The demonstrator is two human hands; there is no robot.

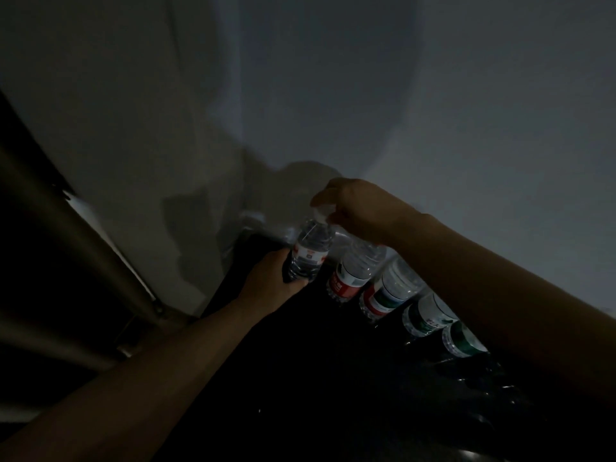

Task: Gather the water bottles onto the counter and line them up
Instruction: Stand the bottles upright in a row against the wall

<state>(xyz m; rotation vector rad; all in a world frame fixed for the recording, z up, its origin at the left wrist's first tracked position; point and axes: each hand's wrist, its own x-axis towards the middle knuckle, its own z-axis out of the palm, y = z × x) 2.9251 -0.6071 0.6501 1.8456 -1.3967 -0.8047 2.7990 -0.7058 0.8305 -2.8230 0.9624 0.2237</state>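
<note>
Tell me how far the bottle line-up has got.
Done: four clear plastic water bottles with red or green labels stand in a row on the dark counter. In hand: a fifth clear red-labelled bottle at the row's far end, left hand gripping its body, right hand on its white cap. Left: probably just letting go.

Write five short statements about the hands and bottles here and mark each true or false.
1. The left hand grips the lower body of the held bottle. True.
2. The right hand hangs free, holding nothing. False: its fingers hold the held bottle's cap.
3. More bottles stand in a row right of the held bottle. True.
4. The held bottle lies on its side. False: it is roughly upright.
5. Every label in the row is red. False: the nearest bottle shows green.
</note>
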